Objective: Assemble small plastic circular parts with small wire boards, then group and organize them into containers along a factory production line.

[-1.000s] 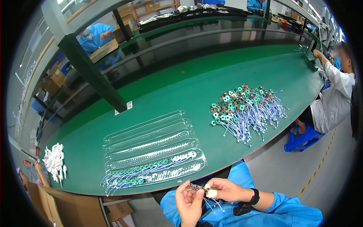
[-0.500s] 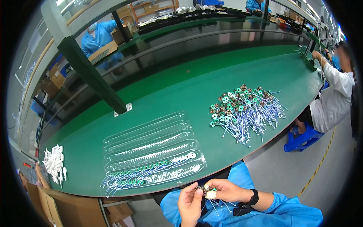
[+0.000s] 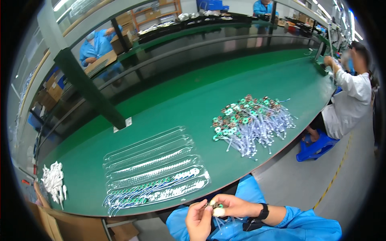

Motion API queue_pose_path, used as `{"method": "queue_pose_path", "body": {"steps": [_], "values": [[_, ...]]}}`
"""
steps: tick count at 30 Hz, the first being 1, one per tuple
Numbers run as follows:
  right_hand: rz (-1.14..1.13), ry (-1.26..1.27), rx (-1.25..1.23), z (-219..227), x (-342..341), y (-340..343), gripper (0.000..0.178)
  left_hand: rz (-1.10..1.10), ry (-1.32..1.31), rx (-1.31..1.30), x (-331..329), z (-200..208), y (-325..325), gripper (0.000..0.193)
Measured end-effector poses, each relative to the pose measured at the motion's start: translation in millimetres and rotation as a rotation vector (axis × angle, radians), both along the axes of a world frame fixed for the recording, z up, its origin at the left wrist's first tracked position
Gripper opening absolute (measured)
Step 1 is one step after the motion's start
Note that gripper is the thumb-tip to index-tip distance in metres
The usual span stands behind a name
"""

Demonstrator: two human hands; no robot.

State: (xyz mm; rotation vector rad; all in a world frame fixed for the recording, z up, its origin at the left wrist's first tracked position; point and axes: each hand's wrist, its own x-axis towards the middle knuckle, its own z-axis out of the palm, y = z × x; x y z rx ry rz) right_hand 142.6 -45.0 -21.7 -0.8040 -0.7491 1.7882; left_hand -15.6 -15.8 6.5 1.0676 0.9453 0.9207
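Observation:
Above my lap, just off the table's near edge, both hands meet at the fingertips around a few small round wired parts (image 3: 210,205). My left hand (image 3: 197,221) pinches them between thumb and fingers. My right hand (image 3: 237,207) is closed on them from the other side, with pale coverings at its fingertips. Thin light wires hang below the fingers. On the table, a clear ribbed plastic tray (image 3: 146,156) carries rows of green parts with blue wires in its nearest channels. To its right lies a large heap of wired round parts (image 3: 253,124), green and coppery, wires toward me.
A heap of small white pieces (image 3: 53,182) lies at the table's left end. A dark green post (image 3: 90,88) rises from the green table (image 3: 169,108). Cardboard boxes stand at lower left. A person in white (image 3: 350,96) sits at right on a blue stool (image 3: 317,146); others work across.
The view has shifted slightly, so the table contents appear a little lower and further left. My hands stay together on the wired parts, fingers slightly repositioned.

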Motion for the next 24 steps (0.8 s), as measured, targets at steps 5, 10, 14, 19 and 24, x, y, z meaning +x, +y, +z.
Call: {"method": "queue_pose_path", "body": {"steps": [5, 10, 14, 19, 24], "values": [[0.012, -0.17, 0.052, -6, 2, -3, 0.019, -0.015, 0.001, 0.011, 0, 1, -4, 0.021], [0.035, -0.009, -0.015, 2, 10, -5, 0.017, -0.094, -0.027, -0.193, -2, 6, 4, 0.02], [0.066, 0.343, -0.152, -5, 13, -10, 0.016, -0.077, -0.013, 0.026, 7, 2, -2, 0.018], [-0.022, 0.216, -0.158, 1, 12, -13, 0.018, -0.091, 0.027, 0.07, 13, 13, -3, 0.016], [-0.061, 0.28, -0.167, 6, 15, -12, 0.02, -0.111, 0.013, 0.118, 19, 16, 2, 0.014]]}}
